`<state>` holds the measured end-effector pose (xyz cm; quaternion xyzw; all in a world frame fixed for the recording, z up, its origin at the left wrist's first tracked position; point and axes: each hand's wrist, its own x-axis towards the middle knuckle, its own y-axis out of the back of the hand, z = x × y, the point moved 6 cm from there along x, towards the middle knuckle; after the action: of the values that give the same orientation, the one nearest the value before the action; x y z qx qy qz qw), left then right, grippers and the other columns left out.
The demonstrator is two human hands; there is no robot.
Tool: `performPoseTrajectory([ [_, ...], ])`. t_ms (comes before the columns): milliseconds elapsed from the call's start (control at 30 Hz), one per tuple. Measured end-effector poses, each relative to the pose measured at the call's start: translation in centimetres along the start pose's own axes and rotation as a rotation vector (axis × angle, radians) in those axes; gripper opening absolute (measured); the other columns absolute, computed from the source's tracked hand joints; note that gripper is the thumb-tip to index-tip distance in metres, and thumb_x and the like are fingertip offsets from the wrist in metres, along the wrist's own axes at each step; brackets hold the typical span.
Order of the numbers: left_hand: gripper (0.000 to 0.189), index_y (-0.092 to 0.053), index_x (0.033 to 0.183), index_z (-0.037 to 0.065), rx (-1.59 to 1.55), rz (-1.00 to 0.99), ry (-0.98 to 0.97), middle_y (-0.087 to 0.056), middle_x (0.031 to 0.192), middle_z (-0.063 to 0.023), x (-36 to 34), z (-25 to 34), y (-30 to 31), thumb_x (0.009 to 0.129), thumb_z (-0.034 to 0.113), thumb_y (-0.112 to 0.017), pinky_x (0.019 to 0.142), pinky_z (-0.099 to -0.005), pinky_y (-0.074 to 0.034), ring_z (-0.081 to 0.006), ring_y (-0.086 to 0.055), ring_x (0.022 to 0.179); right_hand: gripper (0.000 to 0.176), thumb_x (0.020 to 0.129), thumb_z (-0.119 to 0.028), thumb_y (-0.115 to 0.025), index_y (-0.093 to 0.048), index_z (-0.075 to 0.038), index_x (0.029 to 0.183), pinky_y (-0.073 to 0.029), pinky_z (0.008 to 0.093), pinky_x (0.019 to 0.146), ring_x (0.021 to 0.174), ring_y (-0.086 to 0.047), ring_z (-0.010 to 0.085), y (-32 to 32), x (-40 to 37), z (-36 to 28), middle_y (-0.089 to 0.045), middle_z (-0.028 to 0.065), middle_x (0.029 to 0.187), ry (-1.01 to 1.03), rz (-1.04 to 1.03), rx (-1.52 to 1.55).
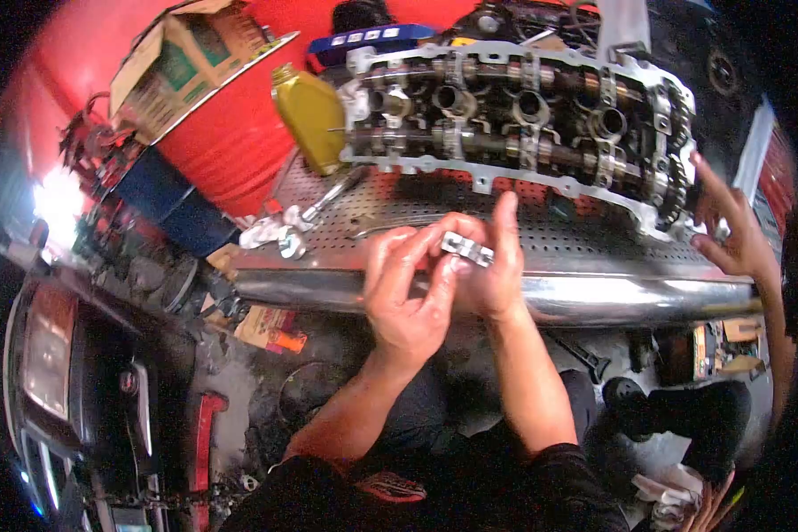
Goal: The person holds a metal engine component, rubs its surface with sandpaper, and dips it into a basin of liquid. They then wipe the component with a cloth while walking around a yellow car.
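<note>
Both hands meet in front of the perforated metal bench, around a small silver camshaft bearing cap [467, 249]. My left hand [408, 297] has its fingers bent and closed at the cap's left end. My right hand [498, 266] cups the cap's right end, with the thumb pointing up and the other fingers partly hidden behind the part. Just beyond them lies a cylinder head [528, 164] with two camshafts and a timing chain at its right end. A ratchet-like chrome tool [328, 197] rests on the bench to the left.
A gold oil bottle [310, 115] leans by the cylinder head's left end. Another person's hand [727, 217] is near its right end. The bench's rounded metal edge [319, 288] runs across the view. A cardboard box [182, 66] stands back left; a car's front [89, 372] is lower left.
</note>
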<state>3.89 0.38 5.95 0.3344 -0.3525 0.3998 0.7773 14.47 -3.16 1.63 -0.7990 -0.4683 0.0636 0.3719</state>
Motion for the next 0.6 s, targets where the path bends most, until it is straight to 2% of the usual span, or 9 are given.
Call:
performPoseTrajectory([
  [67, 0.040, -0.058, 0.119, -0.003, 0.000, 0.005, 0.019, -0.056, 0.106, -0.0111, -0.6, -1.3, 0.8, 0.081, 0.000, -0.068, 0.083, -0.0304, -0.048, -0.0181, -0.057, 0.096, 0.094, 0.084, -0.082, -0.010, -0.060, -0.002, 0.080, -0.033, 0.0215, 0.048, 0.052, -0.045, 0.0085, 0.1, -0.4, 0.2, -0.058, 0.0028, 0.068, -0.014, 0.048, -0.105],
  [100, 0.040, -0.056, 0.120, -0.003, 0.003, -0.009, 0.064, -0.057, 0.107, -0.0108, -0.9, -1.6, 1.4, 0.081, 0.000, -0.067, 0.084, -0.0307, -0.048, -0.0178, -0.057, 0.096, 0.095, 0.084, -0.082, -0.008, -0.061, -0.003, 0.081, -0.032, 0.0233, 0.048, 0.050, -0.039, 0.0080, 0.0, -0.4, 0.3, -0.054, 0.0010, 0.063, 0.009, -0.025, -0.126],
  [167, 0.034, -0.060, 0.114, -0.002, 0.143, 0.010, 0.042, -0.060, 0.105, -0.0125, -1.5, -2.9, 3.0, 0.081, 0.001, -0.066, 0.087, -0.0341, -0.046, -0.0220, -0.057, 0.095, 0.094, 0.084, -0.082, -0.013, -0.059, -0.001, 0.080, -0.032, 0.0260, 0.048, 0.049, -0.039, 0.0112, -0.4, -0.8, 0.1, -0.044, -0.0011, 0.055, -0.012, -0.040, -0.187],
  [200, 0.032, -0.060, 0.112, -0.002, 0.259, 0.013, -0.001, -0.061, 0.104, -0.0130, -1.7, -3.9, 4.4, 0.081, 0.002, -0.066, 0.087, -0.0350, -0.046, -0.0237, -0.057, 0.095, 0.095, 0.085, -0.082, -0.012, -0.059, 0.000, 0.079, -0.029, 0.0265, 0.047, 0.045, -0.032, 0.0106, -0.6, -0.7, -0.1, -0.035, -0.0038, 0.050, 0.054, -0.008, -0.252],
  [267, 0.027, -0.063, 0.107, 0.000, 0.489, 0.052, -0.066, -0.063, 0.101, -0.0140, -1.9, -5.4, 7.2, 0.080, 0.003, -0.067, 0.089, -0.0383, -0.045, -0.0296, -0.057, 0.095, 0.097, 0.083, -0.082, -0.008, -0.061, -0.001, 0.081, -0.030, 0.0243, 0.048, 0.048, -0.036, 0.0094, -0.6, -0.6, 0.1, -0.042, -0.0028, 0.054, 0.051, -0.064, -0.264],
  [333, 0.024, -0.064, 0.105, 0.001, 0.630, 0.100, -0.084, -0.063, 0.100, -0.0126, -1.5, -6.7, 10.4, 0.082, 0.003, -0.066, 0.088, -0.0396, -0.044, -0.0298, -0.057, 0.095, 0.098, 0.083, -0.083, -0.006, -0.062, -0.003, 0.082, -0.031, 0.0239, 0.050, 0.051, -0.041, 0.0088, -0.2, -0.7, 0.3, -0.050, -0.0015, 0.060, 0.042, -0.108, -0.292],
  [400, 0.025, -0.063, 0.106, 0.000, 0.668, 0.162, -0.060, -0.062, 0.099, -0.0139, -0.5, -7.8, 13.5, 0.082, 0.004, -0.065, 0.086, -0.0412, -0.044, -0.0310, -0.056, 0.094, 0.095, 0.084, -0.082, -0.010, -0.061, -0.002, 0.079, -0.032, 0.0251, 0.048, 0.049, -0.041, 0.0113, -0.7, -0.7, 0.7, -0.046, -0.0005, 0.055, 0.047, -0.041, -0.316],
  [467, 0.025, -0.064, 0.107, 0.001, 0.625, 0.287, -0.029, -0.063, 0.098, -0.0114, 0.0, -8.2, 15.7, 0.083, 0.003, -0.065, 0.088, -0.0374, -0.045, -0.0267, -0.057, 0.096, 0.094, 0.084, -0.082, -0.012, -0.062, -0.003, 0.078, -0.035, 0.0261, 0.049, 0.050, -0.045, 0.0131, -0.5, -1.1, 0.7, -0.051, 0.0021, 0.058, 0.082, 0.042, -0.408],
  [600, 0.028, -0.062, 0.113, -0.003, 0.412, 0.271, 0.058, -0.060, 0.098, -0.0122, 0.8, -7.6, 14.6, 0.085, -0.002, -0.061, 0.082, -0.0366, -0.046, -0.0245, -0.057, 0.087, 0.090, 0.088, -0.077, -0.012, -0.065, -0.005, 0.092, -0.039, 0.0234, 0.062, 0.069, -0.050, 0.0095, -0.6, -1.5, 1.0, -0.060, 0.0011, 0.083, 0.055, -0.113, -0.485],
])
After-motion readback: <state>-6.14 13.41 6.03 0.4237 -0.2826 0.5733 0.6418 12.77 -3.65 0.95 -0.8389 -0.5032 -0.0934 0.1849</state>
